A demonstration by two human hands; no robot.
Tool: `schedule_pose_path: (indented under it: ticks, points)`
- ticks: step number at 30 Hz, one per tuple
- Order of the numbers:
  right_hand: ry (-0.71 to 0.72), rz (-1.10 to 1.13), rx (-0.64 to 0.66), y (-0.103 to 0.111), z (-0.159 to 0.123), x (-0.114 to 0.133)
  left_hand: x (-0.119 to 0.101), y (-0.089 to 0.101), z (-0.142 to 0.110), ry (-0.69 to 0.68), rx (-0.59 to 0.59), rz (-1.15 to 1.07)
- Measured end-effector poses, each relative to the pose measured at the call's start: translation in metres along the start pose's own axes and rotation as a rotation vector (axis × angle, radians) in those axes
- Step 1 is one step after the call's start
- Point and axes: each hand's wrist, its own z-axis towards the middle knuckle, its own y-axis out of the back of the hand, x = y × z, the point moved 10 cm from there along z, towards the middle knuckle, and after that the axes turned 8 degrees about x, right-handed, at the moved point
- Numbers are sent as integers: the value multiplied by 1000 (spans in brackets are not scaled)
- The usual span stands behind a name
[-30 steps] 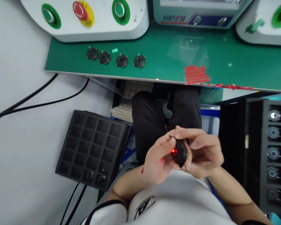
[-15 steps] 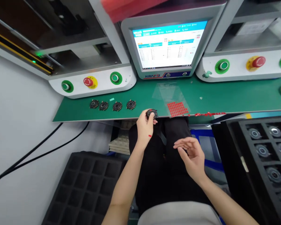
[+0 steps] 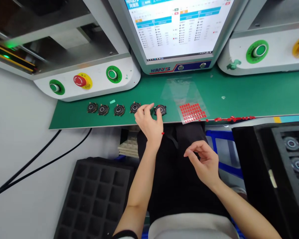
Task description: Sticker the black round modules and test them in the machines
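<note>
Two hands: the left hand (image 3: pixel 148 122) lies at the near edge of the tabletop, and the right hand (image 3: pixel 203 162) hangs over the lap.
Left hand: curled, its fingertips (image 3: pixel 158 112) on the rightmost black disc (image 3: pixel 162 110); I cannot tell whether it grips the disc or only presses on it.
Right hand: loosely half open, holding nothing visible, well apart from the tabletop.
Rightmost black disc: flat on the green tabletop (image 3: pixel 254 96), near the front edge, just left of a clear plastic sheet (image 3: pixel 176 89).
Other discs: four black discs (image 3: pixel 119 110) stand in a row to its left, evenly spaced, the closest just beside the left hand.
Red squares: a block of small red squares (image 3: pixel 192 112) sits on the clear plastic sheet.
Handling: light fingertip pressure near the rim should keep the disc level and clear of its neighbour.
Beyond the tabletop: a monitor (image 3: pixel 179 30) stands at the far side, with a red stop button (image 3: pixel 79 80) to its left.
Near left: a black foam tray (image 3: pixel 97 199) sits below the tabletop.
</note>
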Motion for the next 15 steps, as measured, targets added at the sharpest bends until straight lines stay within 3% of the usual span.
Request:
schedule_pose_path:
  ticks: [2, 5, 11, 15]
  points:
    - [-5, 47, -28, -5, -1, 5, -25, 18, -14, -192, -63, -221]
    - [-8, 160, -61, -13, -4, 14, -52, 36, -33, -373, -24, -552]
    - [25, 273, 19, -31, -12, 37, -63, 48, -45, -338, 3, -699]
    - [30, 305, -9, -32, -15, 40, -63, 48, -46, -312, 54, -694]
